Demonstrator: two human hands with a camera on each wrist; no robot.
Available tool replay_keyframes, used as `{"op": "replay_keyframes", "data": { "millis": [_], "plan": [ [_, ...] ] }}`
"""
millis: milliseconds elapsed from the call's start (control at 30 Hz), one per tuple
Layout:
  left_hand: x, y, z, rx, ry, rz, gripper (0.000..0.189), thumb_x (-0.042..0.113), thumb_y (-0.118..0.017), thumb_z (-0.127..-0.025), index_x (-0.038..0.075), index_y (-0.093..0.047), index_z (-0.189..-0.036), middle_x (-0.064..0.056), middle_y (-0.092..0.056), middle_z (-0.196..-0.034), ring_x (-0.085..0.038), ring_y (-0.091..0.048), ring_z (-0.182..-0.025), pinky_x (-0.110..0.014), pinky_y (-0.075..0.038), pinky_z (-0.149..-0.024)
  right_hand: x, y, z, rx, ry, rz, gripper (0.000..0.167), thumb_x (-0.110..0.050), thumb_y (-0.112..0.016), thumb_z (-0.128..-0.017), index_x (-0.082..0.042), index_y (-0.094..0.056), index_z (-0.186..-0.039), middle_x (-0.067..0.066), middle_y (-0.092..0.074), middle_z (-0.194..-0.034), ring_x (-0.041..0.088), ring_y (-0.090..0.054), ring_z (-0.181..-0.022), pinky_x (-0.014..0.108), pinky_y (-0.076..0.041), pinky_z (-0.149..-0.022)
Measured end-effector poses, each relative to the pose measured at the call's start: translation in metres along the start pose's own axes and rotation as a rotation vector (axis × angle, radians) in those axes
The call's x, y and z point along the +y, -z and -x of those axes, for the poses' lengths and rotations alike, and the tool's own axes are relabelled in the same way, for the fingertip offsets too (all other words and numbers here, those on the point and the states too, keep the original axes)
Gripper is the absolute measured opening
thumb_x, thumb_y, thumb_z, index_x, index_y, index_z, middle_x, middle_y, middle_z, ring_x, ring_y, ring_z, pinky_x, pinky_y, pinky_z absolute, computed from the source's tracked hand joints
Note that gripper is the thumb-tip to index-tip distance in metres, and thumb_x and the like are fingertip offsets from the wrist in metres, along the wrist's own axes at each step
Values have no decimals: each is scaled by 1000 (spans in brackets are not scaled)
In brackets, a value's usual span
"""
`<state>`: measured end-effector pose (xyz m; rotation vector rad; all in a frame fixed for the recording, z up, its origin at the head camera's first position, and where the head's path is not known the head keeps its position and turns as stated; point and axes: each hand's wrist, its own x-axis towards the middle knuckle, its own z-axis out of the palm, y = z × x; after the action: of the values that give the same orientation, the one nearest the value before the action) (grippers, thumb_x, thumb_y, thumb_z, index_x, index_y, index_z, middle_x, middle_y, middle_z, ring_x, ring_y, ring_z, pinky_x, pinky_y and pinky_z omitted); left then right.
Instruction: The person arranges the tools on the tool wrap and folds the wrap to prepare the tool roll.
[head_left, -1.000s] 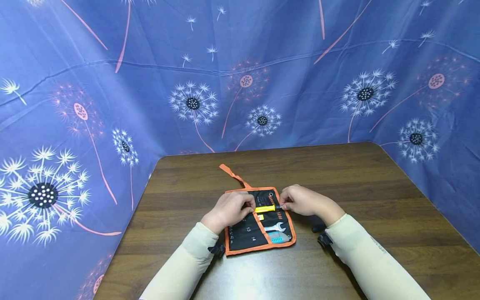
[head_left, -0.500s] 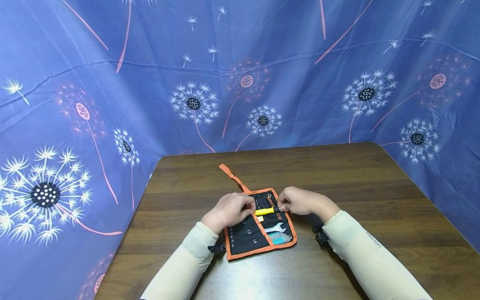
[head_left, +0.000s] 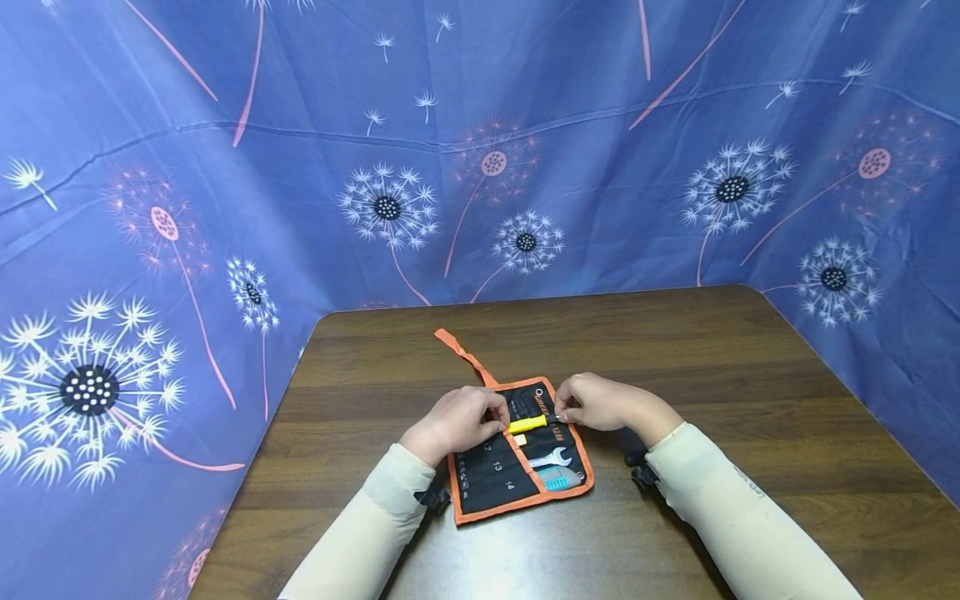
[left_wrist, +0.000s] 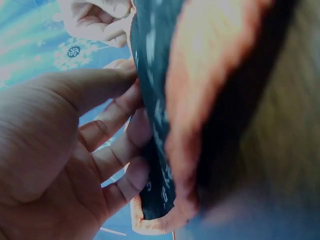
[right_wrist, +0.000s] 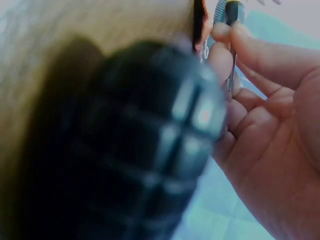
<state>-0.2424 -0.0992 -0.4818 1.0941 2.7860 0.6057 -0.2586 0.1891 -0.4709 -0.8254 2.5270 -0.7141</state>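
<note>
- Head: black, orange-trimmed tool pouch [head_left: 480, 498] lies unrolled on the table [head_left: 675, 333]; yellow-handled screwdriver [head_left: 528, 424] lies across its upper part, between the hands.
- Head only: wrench [head_left: 553, 457] and teal tool [head_left: 558, 477] show above the pocket edge.
- Left wrist: left hand [head_left: 455, 423] pinches the pouch's fabric, other fingers bent; screwdriver not discernible here.
- Right wrist: right hand [head_left: 611, 406] pinches the metal shaft [right_wrist: 230, 82], mostly finger-covered from the head; blurred black grooved object [right_wrist: 150, 140] fills the foreground, identity unclear.

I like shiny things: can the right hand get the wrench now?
Probably, if it lets go first: the right hand pinches the screwdriver, but the wrench pokes from the pouch nearby, its end uncovered.
</note>
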Motion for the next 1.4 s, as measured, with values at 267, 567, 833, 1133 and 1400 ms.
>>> {"op": "replay_keyframes", "data": {
  "millis": [267, 567, 833, 1133, 1400],
  "plan": [
    [-2, 3, 1, 4, 63, 7, 17, 32, -89, -86, 27, -74, -90, 20, -65, -80, 2, -59, -71, -26, -51, -70, 0, 0, -2, 79, 44, 40, 21, -5, -82, -90, -18, -69, -79, -9, -60, -70, 8, -53, -63, 27, -44, -57],
    [-8, 0, 2, -21, 88, 54, 12, 30, -89, -87, 25, -78, -89, 21, -65, -77, 3, -60, -71, -24, -52, -71, -1, -2, -7, 84, 68, 78, 23, -10, -82, -92, -21, -71, -75, -11, -61, -69, 7, -52, -61, 28, -43, -58],
    [-9, 0, 1, -18, 84, 95, 10, 27, -89, -87, 25, -79, -88, 21, -67, -76, 4, -63, -70, -22, -53, -68, -6, -1, -11, 38, 64, 102, 24, -11, -77, -96, -20, -70, -75, -11, -58, -66, 7, -47, -59, 29, -42, -59],
    [-9, 1, 0, -31, 82, 102, 8, 27, -87, -89, 26, -80, -88, 21, -67, -76, 4, -62, -70, -21, -52, -68, -11, -3, -15, -45, 13, 109, 33, -9, -65, -104, -15, -67, -72, -10, -49, -63, 8, -43, -56, 29, -37, -58],
    [-9, 0, 0, -32, 89, 114, 7, 25, -86, -90, 25, -80, -88, 21, -67, -76, 4, -63, -70, -21, -53, -68, -9, -6, -20, -88, -35, 113, 39, -1, -54, -106, -16, -62, -70, -7, -44, -64, 10, -40, -57, 31, -36, -59]
  ]
}}
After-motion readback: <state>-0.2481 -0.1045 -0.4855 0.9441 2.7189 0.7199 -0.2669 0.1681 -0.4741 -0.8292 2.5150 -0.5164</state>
